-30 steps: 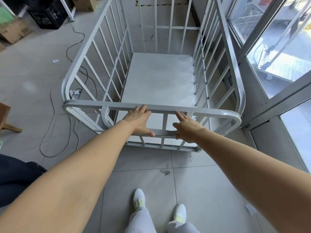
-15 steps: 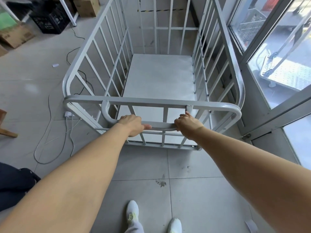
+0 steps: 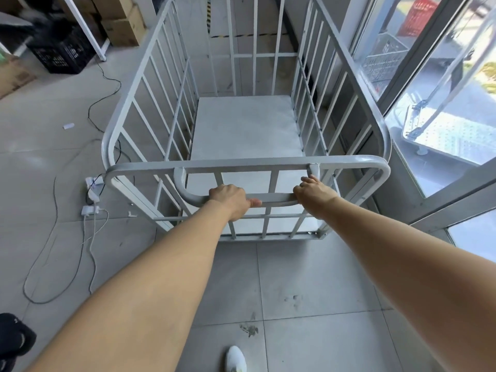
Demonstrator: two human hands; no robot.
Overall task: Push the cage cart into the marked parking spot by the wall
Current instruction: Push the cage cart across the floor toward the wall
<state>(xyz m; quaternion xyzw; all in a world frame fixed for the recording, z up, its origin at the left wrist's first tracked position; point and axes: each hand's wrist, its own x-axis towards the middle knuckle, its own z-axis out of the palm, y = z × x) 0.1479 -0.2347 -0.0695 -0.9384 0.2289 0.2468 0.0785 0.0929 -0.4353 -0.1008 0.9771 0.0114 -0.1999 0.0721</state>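
- Cage cart (image 3: 247,130): a white, barred metal cart with an empty flat deck, standing on the tiled floor (image 3: 308,277) directly ahead of the person, its right side close along the glazed window wall (image 3: 418,146) and its far end near the back wall (image 3: 241,20), where a strip of yellow-and-black tape (image 3: 230,35) shows through the bars.
- Push handle (image 3: 271,197): a looped bar hanging below the cart's near top rail.
- Left hand (image 3: 229,196): closed over the handle's left part, fingers wrapped over the top, thumb lying along the bar.
- Right hand (image 3: 314,190): curled around the handle's right bend, fingertips reaching up toward the top rail.
- Both forearms extend nearly straight toward the cart.
- White shoe (image 3: 236,358): visible at the bottom edge, behind the cart.
- Cables (image 3: 91,237) and a power strip (image 3: 94,182): lying on the floor just left of the cart.
- Black crate (image 3: 61,53) and cardboard boxes (image 3: 120,25): well apart, at the upper left.
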